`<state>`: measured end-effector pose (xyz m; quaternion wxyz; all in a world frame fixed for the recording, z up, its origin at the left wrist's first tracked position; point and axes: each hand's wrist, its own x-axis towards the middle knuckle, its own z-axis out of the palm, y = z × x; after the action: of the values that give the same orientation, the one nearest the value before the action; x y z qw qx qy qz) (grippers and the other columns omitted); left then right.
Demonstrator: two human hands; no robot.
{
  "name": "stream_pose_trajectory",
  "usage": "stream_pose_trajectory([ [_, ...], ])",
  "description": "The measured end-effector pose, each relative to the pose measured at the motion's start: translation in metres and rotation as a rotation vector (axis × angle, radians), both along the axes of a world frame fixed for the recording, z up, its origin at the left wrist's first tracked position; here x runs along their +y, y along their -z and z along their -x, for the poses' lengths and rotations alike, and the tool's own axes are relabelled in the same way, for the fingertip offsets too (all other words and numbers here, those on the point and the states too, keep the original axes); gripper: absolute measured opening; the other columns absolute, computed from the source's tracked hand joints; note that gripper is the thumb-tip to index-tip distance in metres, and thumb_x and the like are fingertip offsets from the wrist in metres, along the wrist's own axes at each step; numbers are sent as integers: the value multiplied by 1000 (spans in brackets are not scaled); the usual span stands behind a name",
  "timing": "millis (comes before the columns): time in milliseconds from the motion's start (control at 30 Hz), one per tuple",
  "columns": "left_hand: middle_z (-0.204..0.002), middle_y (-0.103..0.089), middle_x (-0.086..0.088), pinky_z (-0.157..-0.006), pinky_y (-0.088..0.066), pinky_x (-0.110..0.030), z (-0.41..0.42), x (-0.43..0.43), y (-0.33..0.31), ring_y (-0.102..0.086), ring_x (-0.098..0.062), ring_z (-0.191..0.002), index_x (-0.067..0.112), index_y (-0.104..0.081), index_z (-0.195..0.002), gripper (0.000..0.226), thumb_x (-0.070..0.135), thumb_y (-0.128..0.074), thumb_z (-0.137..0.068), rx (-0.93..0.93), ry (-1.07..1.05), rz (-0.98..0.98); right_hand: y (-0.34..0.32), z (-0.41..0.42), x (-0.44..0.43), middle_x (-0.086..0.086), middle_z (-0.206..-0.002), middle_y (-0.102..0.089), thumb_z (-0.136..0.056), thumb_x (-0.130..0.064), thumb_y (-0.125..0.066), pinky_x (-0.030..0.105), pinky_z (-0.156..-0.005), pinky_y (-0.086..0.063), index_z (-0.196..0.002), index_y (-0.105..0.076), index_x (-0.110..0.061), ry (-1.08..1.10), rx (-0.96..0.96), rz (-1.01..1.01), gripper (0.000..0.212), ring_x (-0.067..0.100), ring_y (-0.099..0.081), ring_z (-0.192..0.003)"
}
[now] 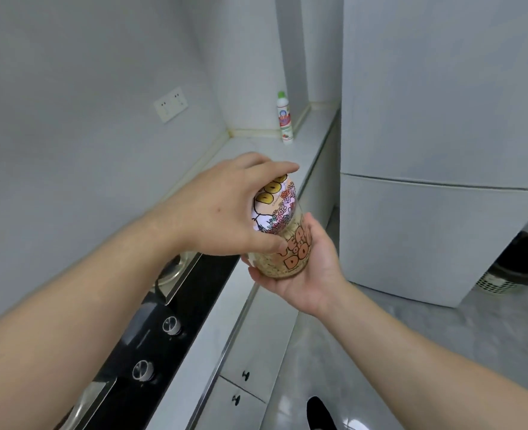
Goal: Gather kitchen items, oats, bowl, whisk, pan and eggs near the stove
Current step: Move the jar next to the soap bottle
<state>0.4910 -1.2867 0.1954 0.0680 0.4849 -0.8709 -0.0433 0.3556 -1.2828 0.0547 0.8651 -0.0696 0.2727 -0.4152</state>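
Oats jar (290, 256): clear glass, orange lettering on the side, pale flaky fill that looks like oats. It is tilted and held in mid-air above the front edge of the tabletop (256, 147), just beyond the stove (169, 305), touching neither. Its lid (276, 206) is on top, printed with cartoon flowers and yellow ovals; can't tell if it's screwed tight.

Left hand (225, 212) comes over from above, with fingers (268, 169) and thumb curled round the lid, grasping it. Right hand (306, 274) is under the jar, palm up, its fingers (258, 274) cupped round the base and thumb against the glass side, grasping the jar body. Both forearms are bare.

The stove is black glass set into the tabletop at lower left, with 2 round knobs (171, 325) along the front and a steel burner plate (175, 271) partly hidden behind the left wrist.

Far end of the tabletop, in the corner: 1 white bottle (285, 119) with a green cap, upright. Wall socket plate (170, 103) on the left wall. White fridge (427, 181) on the right, 2 doors, standing beside the end of the tabletop. Dark bin (517, 265) low behind the fridge. White drawers below the tabletop with 2 small black pulls (245, 374). Grey glossy floor (411, 321), with a dark shoe (320, 414) at the bottom edge.
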Motion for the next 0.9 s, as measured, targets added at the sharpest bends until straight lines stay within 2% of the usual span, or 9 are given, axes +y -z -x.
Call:
stream_pose_trajectory([
  [233,-132,-45,22,-95,-42,-22,-20,-120,6,-48,0,-118,42,-34,-149,105,68,-77,-57,-5,4,-19,2,-14,-106,16,-117,-71,-95,-70,-34,58,-86,-55,-122,-69,-21,8,133,-34,66,39,-69,-105],
  [467,-134,-44,22,-97,-49,-36,-16,-221,20,-50,-6,-120,46,-29,-148,106,75,-68,-54,-60,-13,-25,16,-13,-208,17,-116,-71,-98,-66,-30,62,-85,-54,-124,-66,-22,15,222,-79,63,40,-70,-102],
  [767,-137,-42,24,-96,-47,-32,-4,-356,38,-47,-5,-124,47,-27,-148,103,72,-70,-57,-78,-173,-19,34,1,-361,14,-116,-72,-100,-63,-27,62,-90,-53,-123,-67,-21,-94,214,-47,62,36,-69,-105],
  [900,-140,-42,21,-98,-46,-33,1,-418,43,-46,-7,-127,47,-23,-149,105,71,-71,-58,-59,-288,-15,38,6,-430,12,-117,-71,-101,-57,-35,62,-88,-53,-123,-68,-19,-115,211,-74,54,35,-68,-109],
])
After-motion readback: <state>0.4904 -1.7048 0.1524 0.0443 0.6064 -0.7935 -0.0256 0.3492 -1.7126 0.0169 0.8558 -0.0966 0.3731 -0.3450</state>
